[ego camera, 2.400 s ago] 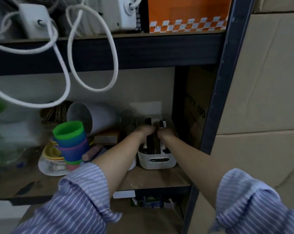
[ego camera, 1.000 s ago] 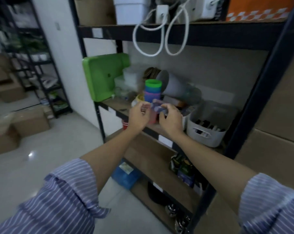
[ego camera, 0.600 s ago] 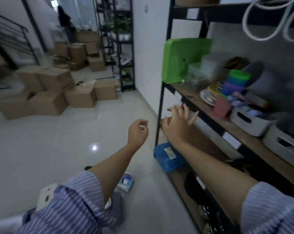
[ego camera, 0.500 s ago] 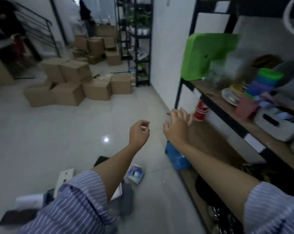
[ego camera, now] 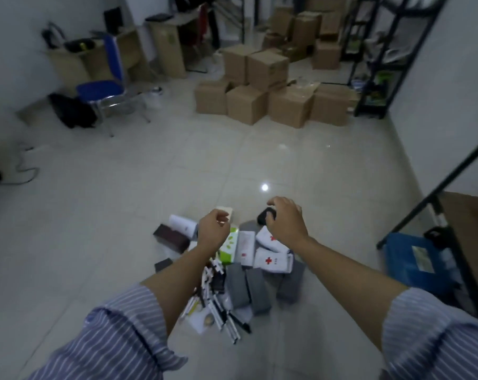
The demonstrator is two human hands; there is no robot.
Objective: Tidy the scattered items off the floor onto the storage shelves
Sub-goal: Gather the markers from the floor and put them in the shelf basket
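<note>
A pile of scattered items lies on the tiled floor below my arms. In it are white first-aid pouches point(ego camera: 270, 260) with red crosses, grey cases point(ego camera: 249, 289), a green-and-white box point(ego camera: 228, 248), a dark brown box point(ego camera: 170, 238), several pens point(ego camera: 224, 319) and a small black object point(ego camera: 266, 215). My left hand point(ego camera: 213, 231) hovers above the pile, fingers loosely curled, holding nothing. My right hand point(ego camera: 286, 223) hangs beside it, fingers relaxed and bent downward, also holding nothing. The storage shelf's point(ego camera: 468, 215) corner shows at the right edge.
A blue case point(ego camera: 416, 261) sits under the shelf at the right. Stacked cardboard boxes point(ego camera: 268, 89) stand at the back, with another black rack point(ego camera: 380, 50) beyond. A blue chair point(ego camera: 106, 83) and a black bag point(ego camera: 73, 111) stand at the back left. A cable point(ego camera: 24, 171) trails on the floor.
My view has swung from the shelf down to the pile on the floor. Both hands left the shelf holding nothing and now hang above the pile.
</note>
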